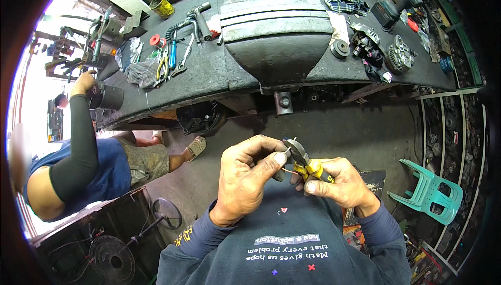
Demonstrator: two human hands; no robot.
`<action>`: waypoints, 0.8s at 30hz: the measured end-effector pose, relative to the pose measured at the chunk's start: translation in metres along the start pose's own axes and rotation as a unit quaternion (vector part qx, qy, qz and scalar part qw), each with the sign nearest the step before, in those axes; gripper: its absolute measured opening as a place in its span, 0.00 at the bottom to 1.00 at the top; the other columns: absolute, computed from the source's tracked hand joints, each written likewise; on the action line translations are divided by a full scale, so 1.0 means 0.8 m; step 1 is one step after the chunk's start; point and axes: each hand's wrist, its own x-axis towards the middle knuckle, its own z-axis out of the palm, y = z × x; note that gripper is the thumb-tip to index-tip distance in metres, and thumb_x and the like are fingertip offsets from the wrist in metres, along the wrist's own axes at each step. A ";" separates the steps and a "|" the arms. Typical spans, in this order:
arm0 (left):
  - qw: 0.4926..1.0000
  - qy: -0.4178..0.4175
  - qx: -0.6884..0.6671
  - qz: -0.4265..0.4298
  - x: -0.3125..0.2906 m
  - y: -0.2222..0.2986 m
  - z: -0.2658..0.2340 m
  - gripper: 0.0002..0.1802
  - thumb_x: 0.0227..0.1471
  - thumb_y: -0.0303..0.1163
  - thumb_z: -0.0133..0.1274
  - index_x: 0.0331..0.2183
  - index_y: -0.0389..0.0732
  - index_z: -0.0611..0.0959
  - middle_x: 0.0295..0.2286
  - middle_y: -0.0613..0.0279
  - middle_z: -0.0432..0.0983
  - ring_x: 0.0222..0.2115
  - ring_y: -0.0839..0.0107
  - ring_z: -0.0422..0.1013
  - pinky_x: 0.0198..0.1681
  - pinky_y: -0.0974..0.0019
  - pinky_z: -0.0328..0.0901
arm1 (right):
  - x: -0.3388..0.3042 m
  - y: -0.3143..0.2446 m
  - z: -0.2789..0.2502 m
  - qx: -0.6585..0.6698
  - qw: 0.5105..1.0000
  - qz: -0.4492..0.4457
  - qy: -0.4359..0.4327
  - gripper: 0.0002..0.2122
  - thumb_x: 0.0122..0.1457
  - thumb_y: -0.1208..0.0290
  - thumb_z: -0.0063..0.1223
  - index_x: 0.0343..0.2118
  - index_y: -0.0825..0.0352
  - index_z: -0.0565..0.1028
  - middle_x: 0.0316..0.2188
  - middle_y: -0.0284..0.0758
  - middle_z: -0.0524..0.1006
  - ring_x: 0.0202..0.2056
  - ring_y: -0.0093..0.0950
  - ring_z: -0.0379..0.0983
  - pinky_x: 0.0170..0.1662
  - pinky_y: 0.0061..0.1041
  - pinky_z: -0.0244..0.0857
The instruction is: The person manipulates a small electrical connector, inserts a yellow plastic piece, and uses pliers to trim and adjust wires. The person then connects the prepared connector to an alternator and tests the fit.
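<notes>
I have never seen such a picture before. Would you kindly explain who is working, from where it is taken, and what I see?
You are looking down from a wide fisheye camera worn on a person's head, so straight edges look bent. No robot is here, only two bare hands. The right hand grips yellow-handled pliers; the left hand pinches a thin wire-like piece near them. Ahead is a dark workbench with a large grey vise. Hand tools lie left of it, a checked cloth and metal parts right. Another person is at the left.
</notes>
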 end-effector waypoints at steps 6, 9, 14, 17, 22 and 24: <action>0.994 0.041 0.090 0.041 -0.001 -0.011 0.002 0.05 0.60 0.23 0.59 0.38 0.31 0.86 0.28 0.66 0.81 0.25 0.85 0.68 0.28 0.77 0.63 | -0.003 -0.016 0.004 -0.160 0.986 -0.046 0.026 0.15 0.62 0.69 0.67 0.46 0.74 0.81 0.42 0.43 0.83 0.43 0.34 0.81 0.50 0.31 0.74; 0.968 0.073 0.226 0.081 -0.002 -0.007 0.008 0.05 0.60 0.23 0.60 0.38 0.30 0.84 0.29 0.67 0.80 0.29 0.82 0.72 0.34 0.75 0.68 | -0.009 -0.025 0.023 -0.414 0.890 -0.131 0.139 0.15 0.58 0.72 0.68 0.45 0.74 0.80 0.48 0.49 0.80 0.47 0.44 0.80 0.52 0.36 0.74; 0.921 0.113 0.310 0.205 -0.003 -0.004 0.020 0.07 0.53 0.15 0.60 0.36 0.31 0.85 0.28 0.58 0.79 0.23 0.78 0.74 0.25 0.73 0.67 | -0.005 -0.029 0.036 -0.471 0.843 -0.163 0.201 0.13 0.55 0.73 0.69 0.39 0.74 0.78 0.41 0.47 0.79 0.39 0.47 0.79 0.44 0.41 0.73; 0.933 0.088 0.308 0.163 -0.007 0.000 0.015 0.07 0.52 0.14 0.60 0.36 0.30 0.85 0.28 0.57 0.80 0.26 0.75 0.77 0.27 0.73 0.69 | -0.009 -0.027 0.025 -0.409 0.892 -0.128 0.146 0.11 0.57 0.73 0.69 0.38 0.73 0.78 0.36 0.44 0.79 0.36 0.44 0.79 0.40 0.38 0.73; 0.944 0.052 0.265 0.190 -0.004 -0.005 0.008 0.06 0.53 0.14 0.59 0.35 0.29 0.85 0.27 0.57 0.79 0.24 0.76 0.75 0.27 0.73 0.68 | -0.009 -0.025 -0.002 -0.208 0.977 -0.034 0.027 0.12 0.61 0.69 0.68 0.41 0.72 0.81 0.33 0.41 0.81 0.35 0.38 0.80 0.41 0.33 0.73; 0.945 0.043 0.264 0.189 -0.004 -0.005 0.007 0.06 0.53 0.14 0.59 0.35 0.29 0.85 0.27 0.58 0.78 0.24 0.77 0.74 0.27 0.73 0.68 | -0.008 -0.016 -0.003 -0.143 0.988 -0.050 0.020 0.13 0.64 0.65 0.67 0.42 0.72 0.82 0.33 0.34 0.83 0.33 0.23 0.77 0.39 0.26 0.72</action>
